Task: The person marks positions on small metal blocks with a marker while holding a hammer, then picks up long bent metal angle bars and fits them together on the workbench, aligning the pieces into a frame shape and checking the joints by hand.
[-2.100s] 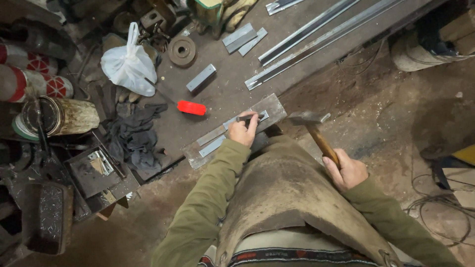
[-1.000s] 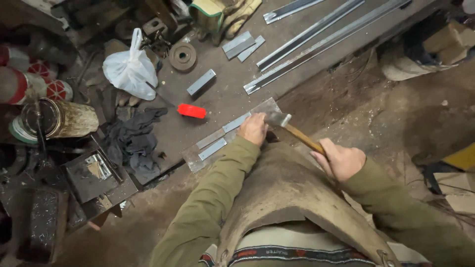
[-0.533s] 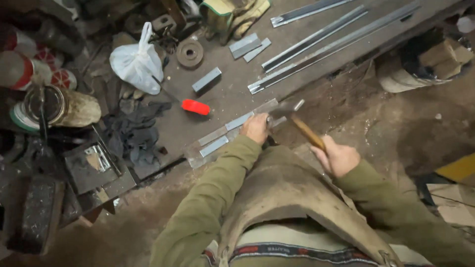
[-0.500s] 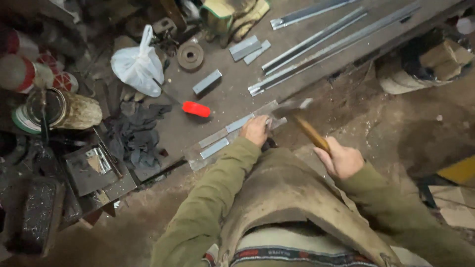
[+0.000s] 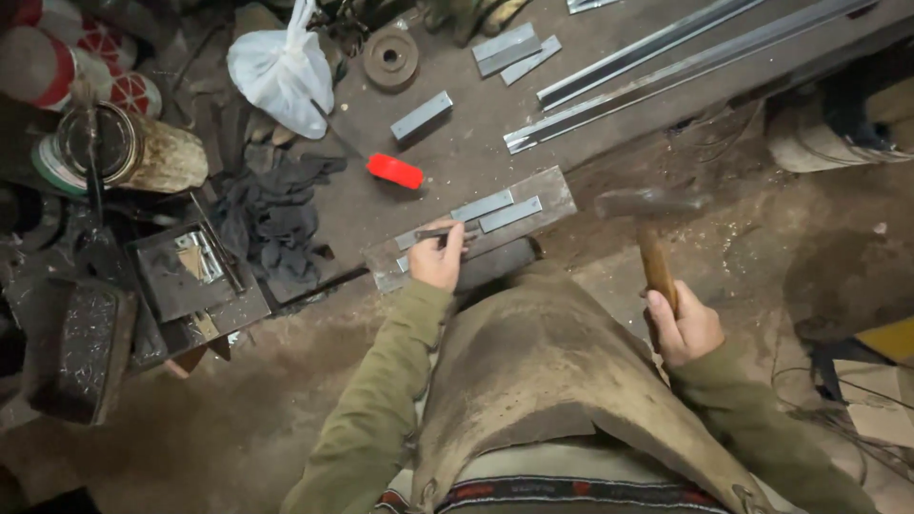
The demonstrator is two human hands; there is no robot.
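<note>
My left hand (image 5: pixel 439 259) pinches a thin dark punch (image 5: pixel 444 233) and rests it on a thick steel plate (image 5: pixel 549 187) lying on the ground. Short flat metal strips (image 5: pixel 495 209) lie on that plate beside the punch. Over to the right, my right hand (image 5: pixel 682 326) grips the wooden handle of a hammer (image 5: pixel 649 228). The hammer head is raised and blurred, off to the right of the plate. A brown leather apron (image 5: pixel 543 371) covers my lap.
A red-handled tool (image 5: pixel 394 171) and a white plastic bag (image 5: pixel 281 69) lie behind the plate. Long metal bars (image 5: pixel 666 57) run at the back right. Dark rags (image 5: pixel 276 214), paint cans (image 5: pixel 124 148) and a metal box (image 5: pixel 186 271) crowd the left.
The hammer was down at the punch a second ago; now it has swung up and away to the right. My left hand stays on the plate with the punch.
</note>
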